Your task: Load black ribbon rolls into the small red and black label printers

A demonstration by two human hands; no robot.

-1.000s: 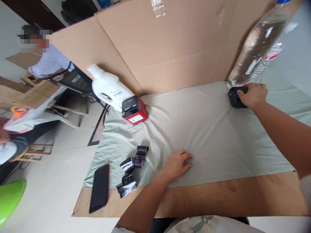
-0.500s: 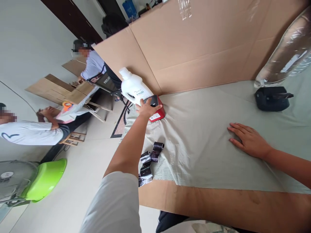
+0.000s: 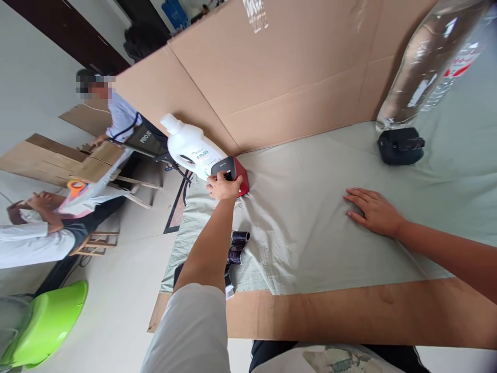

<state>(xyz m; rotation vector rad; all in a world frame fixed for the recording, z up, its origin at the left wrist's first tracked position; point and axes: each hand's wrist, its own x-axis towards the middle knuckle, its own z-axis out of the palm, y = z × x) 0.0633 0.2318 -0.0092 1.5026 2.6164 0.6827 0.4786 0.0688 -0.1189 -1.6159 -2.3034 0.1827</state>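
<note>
A grey-green cloth [image 3: 306, 207] covers most of a wooden table [image 3: 349, 316], with a cardboard sheet [image 3: 303, 77] upright along the side beyond both hands. The left hand [image 3: 224, 187] reaches out to the box [image 3: 242, 176], which lies directly ahead of the palm, its dark top under the fingertips and its red side just right of the thumb. The fingers are parted and curved, thumb set off from the rest; whether they squeeze the box I cannot tell. The left hand is clearly the nearer one. The right hand [image 3: 375, 211] lies palm down on the cloth, well to the right, holding nothing. Just beyond the left hand, behind the box, a white jug [image 3: 188, 144] leans in view; beyond the right hand sits a black device [image 3: 400, 147], with a big bottle [image 3: 425, 67] behind it. The left hand hides most of the box's front, so its long axis is hard to read. The left forearm covers part of the wrappers [image 3: 236, 254], and the bottle's top is cut off.
</note>
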